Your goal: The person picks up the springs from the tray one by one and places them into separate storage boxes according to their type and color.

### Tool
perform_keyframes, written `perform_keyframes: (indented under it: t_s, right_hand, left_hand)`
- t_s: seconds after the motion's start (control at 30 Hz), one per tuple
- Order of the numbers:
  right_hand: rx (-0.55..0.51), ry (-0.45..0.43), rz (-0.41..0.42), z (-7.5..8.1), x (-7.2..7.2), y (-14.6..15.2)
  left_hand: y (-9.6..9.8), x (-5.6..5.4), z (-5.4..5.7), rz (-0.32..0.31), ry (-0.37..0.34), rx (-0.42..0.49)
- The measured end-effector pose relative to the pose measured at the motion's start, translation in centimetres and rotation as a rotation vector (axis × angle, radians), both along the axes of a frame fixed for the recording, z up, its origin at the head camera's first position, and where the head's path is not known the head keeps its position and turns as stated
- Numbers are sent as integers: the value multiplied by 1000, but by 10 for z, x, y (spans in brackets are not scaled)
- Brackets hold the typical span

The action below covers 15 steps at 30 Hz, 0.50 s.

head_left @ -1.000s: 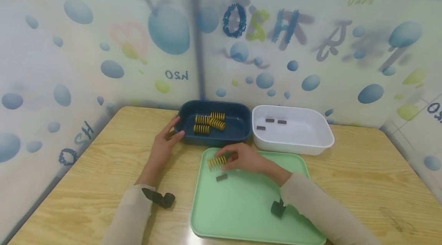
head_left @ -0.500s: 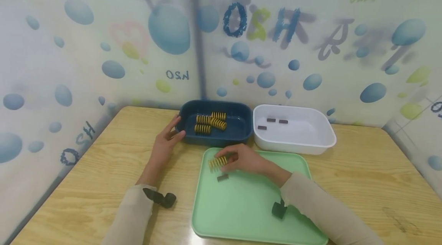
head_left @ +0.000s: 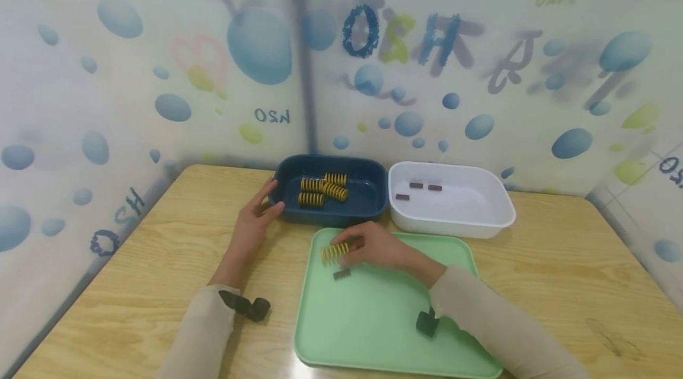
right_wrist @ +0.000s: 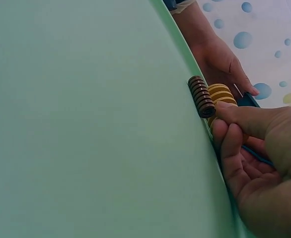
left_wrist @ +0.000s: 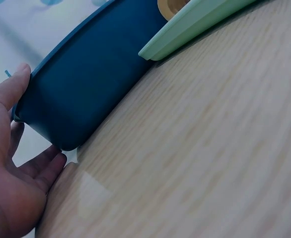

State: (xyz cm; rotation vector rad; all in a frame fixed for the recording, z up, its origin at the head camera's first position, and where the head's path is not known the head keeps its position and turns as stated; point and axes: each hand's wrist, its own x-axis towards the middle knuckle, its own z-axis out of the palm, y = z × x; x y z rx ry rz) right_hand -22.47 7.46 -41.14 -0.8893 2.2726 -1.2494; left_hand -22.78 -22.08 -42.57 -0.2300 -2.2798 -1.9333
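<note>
In the head view my right hand (head_left: 376, 245) pinches a yellow coil spring (head_left: 334, 251) between thumb and fingers over the far left part of a green tray (head_left: 384, 319). A smaller dark brown spring (head_left: 342, 274) lies on the tray just nearer than it. The right wrist view shows the brown spring (right_wrist: 201, 97) overlapping the yellow spring (right_wrist: 222, 91), its coils partly hidden by the thumb. My left hand (head_left: 255, 216) holds the left end of a dark blue tub (head_left: 368, 213). In the left wrist view its thumb touches the tub's rim and its fingers reach round the lower corner.
Several yellow springs (head_left: 322, 188) lie inside the blue tub. Right beside it stands a white tub (head_left: 459, 226) with small dark springs (head_left: 416, 185) at its left. Both tubs sit behind the green tray on a wooden table (head_left: 549, 260), against a patterned curtain (head_left: 341, 94).
The head view shifts very slightly. Both hands, the held yellow spring and the brown spring stay in the same places.
</note>
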Motion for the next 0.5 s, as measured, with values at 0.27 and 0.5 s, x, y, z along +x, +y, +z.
perform_keyframes:
  t_s: [0.27,0.5]
  right_hand:
    - [12,8,9,3,0,-1]
    - [-6,-23,11,28,7,1]
  left_hand:
    - [-1,1,0,2,-4,-3]
    - [-1,0,1,2,0,-6]
